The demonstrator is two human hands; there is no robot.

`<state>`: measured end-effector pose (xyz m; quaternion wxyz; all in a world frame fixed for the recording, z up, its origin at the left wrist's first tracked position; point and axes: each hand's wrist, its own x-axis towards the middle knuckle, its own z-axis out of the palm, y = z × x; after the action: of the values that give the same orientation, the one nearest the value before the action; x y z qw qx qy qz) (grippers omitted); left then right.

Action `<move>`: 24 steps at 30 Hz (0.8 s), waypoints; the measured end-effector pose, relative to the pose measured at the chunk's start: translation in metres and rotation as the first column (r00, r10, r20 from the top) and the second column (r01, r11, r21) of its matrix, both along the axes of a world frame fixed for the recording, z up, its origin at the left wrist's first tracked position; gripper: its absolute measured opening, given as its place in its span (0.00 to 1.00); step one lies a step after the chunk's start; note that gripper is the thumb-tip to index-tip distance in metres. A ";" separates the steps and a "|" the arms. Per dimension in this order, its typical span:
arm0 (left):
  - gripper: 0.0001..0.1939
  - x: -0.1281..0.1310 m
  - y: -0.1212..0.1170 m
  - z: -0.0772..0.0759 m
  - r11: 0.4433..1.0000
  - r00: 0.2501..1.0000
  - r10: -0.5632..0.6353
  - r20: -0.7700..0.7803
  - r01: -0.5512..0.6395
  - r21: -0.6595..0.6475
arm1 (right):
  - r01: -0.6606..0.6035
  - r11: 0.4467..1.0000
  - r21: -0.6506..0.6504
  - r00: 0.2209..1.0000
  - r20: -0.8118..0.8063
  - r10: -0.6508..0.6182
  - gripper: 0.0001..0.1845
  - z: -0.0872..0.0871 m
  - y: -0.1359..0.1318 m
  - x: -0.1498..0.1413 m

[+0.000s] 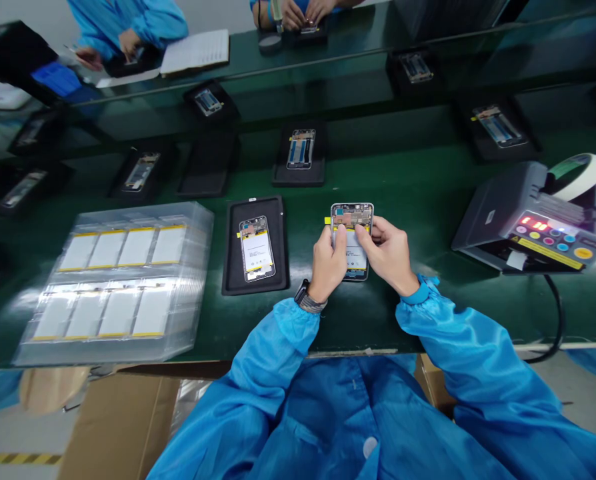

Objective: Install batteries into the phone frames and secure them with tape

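In front of me, both hands hold an opened smartphone (353, 217) with its circuit board showing at the top. My left hand (329, 262) grips its left edge, the thumb lying on a white battery (356, 259) inside the frame. On the other side, my right hand (389, 257) clasps the right edge with its thumb on the battery too. A yellow tab sticks out at the phone's upper left. Just left of my hands, a second opened phone (258, 250) with a white battery lies in a black tray (232, 267).
Stacked clear plastic trays (188, 267) of white batteries stand at the left. A tape dispenser (498, 220) with lit red digits sits at the right, its cable over the edge. Black trays with phones, one bare tray (208, 163), line the green bench (403, 193). Co-workers' hands (303, 12) are opposite.
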<state>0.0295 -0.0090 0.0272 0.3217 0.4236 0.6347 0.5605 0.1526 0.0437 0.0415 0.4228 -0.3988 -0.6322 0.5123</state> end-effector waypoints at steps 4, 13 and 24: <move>0.25 0.000 0.000 -0.001 1.000 1.000 -0.005 -0.005 0.005 0.005 | -0.025 0.999 0.049 0.997 0.069 0.022 0.18 0.003 0.001 0.004; 0.25 0.000 0.000 -0.002 1.000 1.000 -0.024 0.003 0.024 0.008 | -0.026 0.994 0.109 0.990 0.142 0.010 0.20 0.003 0.001 0.008; 0.28 -0.001 0.001 -0.002 0.999 0.999 -0.035 0.006 0.035 0.001 | -0.005 0.997 0.083 0.988 0.157 -0.008 0.21 0.006 0.004 0.012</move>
<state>0.0290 -0.0082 0.0252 0.3333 0.4330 0.6258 0.5566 0.1646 0.0479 0.0477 0.3884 -0.4205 -0.6840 0.4521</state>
